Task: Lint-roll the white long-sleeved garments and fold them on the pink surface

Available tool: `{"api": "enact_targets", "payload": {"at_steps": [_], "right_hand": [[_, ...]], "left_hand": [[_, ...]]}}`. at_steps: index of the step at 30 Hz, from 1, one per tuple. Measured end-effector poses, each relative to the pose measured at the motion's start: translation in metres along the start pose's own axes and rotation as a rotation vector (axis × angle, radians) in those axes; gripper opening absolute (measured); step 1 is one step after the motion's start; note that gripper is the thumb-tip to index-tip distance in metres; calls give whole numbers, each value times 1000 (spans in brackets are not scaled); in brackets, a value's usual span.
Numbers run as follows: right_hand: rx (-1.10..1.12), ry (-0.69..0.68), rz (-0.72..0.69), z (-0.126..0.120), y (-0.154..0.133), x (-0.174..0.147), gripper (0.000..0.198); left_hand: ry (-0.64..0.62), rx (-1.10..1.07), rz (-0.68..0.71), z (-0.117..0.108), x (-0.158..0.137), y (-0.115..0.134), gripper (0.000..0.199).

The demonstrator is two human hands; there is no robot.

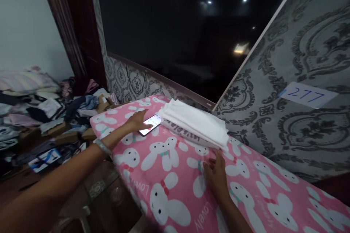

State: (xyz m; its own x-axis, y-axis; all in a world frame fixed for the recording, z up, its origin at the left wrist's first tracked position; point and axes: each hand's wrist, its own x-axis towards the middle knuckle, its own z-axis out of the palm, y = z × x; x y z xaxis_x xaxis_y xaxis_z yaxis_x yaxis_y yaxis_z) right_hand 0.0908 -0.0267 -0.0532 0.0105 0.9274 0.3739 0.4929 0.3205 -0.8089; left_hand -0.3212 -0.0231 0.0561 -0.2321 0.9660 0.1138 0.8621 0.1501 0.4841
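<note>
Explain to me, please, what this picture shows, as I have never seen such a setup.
There is no machine: a person uses two bare hands, seen by a camera worn on the head that looks forward and down. The left hand spreads over part of the lit phone; the right hand is by the near edge of the folded white cloth. Phone and cloth lie on a pink, rabbit-printed cover, below a dark TV. Neither hand clearly holds anything.

Single head-worn camera, facing forward and down from close above the near edge of the pink surface (pixel 188 184); far edge runs obliquely across view.
</note>
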Motion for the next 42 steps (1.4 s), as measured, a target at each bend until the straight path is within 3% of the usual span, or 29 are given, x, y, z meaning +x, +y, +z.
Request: {"api": "enact_targets", "payload": {"at_steps": [2, 5, 10, 20, 33, 37, 42], "right_hand": [[-72, -19, -51, 4, 3, -6, 65], [-144, -12, -114, 9, 6, -10, 64], [-161, 4, -116, 11, 8, -10, 62], [-193, 29, -146, 13, 15, -8, 56], [-190, 21, -164, 11, 16, -9, 52], [-188, 16, -155, 10, 14, -10, 52], [-104, -3, -81, 6, 10, -10, 55]], "left_hand": [[-24, 199, -8, 13, -20, -2, 102], [-25, 252, -42, 27, -35, 0, 98], [11, 303, -92, 32, -34, 11, 91], [84, 319, -64, 40, -31, 18, 76], [224, 330, -58, 18, -71, -26, 78], [199, 264, -40, 14, -82, -35, 89], [139, 211, -116, 12, -95, -42, 95]]}}
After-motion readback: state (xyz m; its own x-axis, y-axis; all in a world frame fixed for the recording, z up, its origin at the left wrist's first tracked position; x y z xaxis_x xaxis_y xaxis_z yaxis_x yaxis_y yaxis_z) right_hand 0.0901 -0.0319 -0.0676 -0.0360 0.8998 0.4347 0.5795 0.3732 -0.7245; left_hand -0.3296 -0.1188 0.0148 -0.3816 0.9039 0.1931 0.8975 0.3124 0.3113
